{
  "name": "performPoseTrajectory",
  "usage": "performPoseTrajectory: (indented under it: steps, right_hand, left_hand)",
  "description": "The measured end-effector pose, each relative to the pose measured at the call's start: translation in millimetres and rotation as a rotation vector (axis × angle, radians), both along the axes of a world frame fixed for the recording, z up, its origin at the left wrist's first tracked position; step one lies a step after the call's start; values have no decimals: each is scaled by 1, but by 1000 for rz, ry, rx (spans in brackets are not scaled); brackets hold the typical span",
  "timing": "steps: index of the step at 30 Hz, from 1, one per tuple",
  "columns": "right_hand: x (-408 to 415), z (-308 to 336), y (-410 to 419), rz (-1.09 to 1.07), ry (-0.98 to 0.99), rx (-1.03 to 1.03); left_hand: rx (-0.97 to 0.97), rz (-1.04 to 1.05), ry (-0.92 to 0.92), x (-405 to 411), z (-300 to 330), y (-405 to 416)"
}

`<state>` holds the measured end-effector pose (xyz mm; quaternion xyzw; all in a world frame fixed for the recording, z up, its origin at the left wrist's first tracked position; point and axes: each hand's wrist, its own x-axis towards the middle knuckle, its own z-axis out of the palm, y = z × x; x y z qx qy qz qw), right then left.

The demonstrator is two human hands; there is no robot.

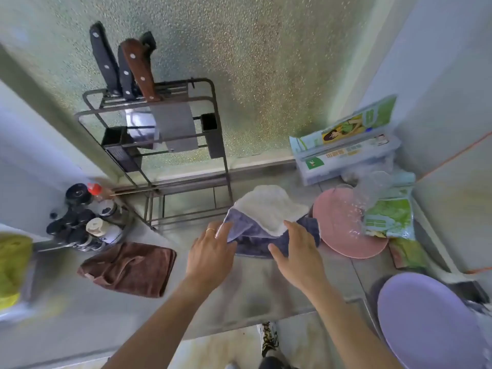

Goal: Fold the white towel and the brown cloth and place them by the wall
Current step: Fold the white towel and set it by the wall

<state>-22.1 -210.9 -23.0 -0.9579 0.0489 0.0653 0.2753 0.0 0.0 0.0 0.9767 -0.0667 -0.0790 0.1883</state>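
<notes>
Frosted, pebbled glass backs a dull steel counter (pixel 255 286) from where I watch. At the far left a yellow-green shape (pixel 12 265) is blurred and cut by the edge; I can't name it. Beside it stands a cluster of dark-capped bottles (pixel 80 219), and behind them a wire rack (pixel 159 145) holds riveted knife handles. The brown cloth (pixel 130 269) lies crumpled and plush on the counter, well apart from the wall.

My left hand (pixel 210 255) pinches the grey-blue edge of the white towel (pixel 269 209) between thumb and fingers. The towel is fluffy white inside, bunched near the wall. My right hand (pixel 296 253) lies spread on the towel's near side, fingers loosely apart; whether it grips I cannot tell.

Just right, touching the towel, a pink plate (pixel 343 235) is partly hidden under clear plastic. A lilac plate (pixel 426 323) is cropped at the corner.
</notes>
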Motion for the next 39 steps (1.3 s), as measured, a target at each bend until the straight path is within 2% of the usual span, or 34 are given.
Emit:
performPoseTrajectory:
  steps: [3,9,14,18,21,25,29,36,39]
  right_hand:
    - [36,-27,-22,-25,-8,-39]
    - [90,-64,-56,72,109,-139]
    - [125,-79,-76,140,167,-232]
    - [142,-92,-86,187,161,-236]
    - [145,-88,-90,153,78,-144]
    - [145,-67,-94,58,8,-9]
    - [144,-27,-97,55,-145,59]
    - [114,74,-85,42,-451,182]
    - [85,124,-81,30,-575,173]
  left_hand:
    - [87,-34,27,37,-19,-21]
    - [296,-159,97,86,-54,-51]
    - [453,-137,165,103,-72,-50]
    - [502,-132,147,104,-71,-43]
    - [470,-89,88,97,-62,-34]
    - [395,22,50,82,-38,-17]
    - [287,97,-76,74,-2,-1]
    - [167,42,-357,47,82,21]
    - [89,-4,-498,26,126,35]
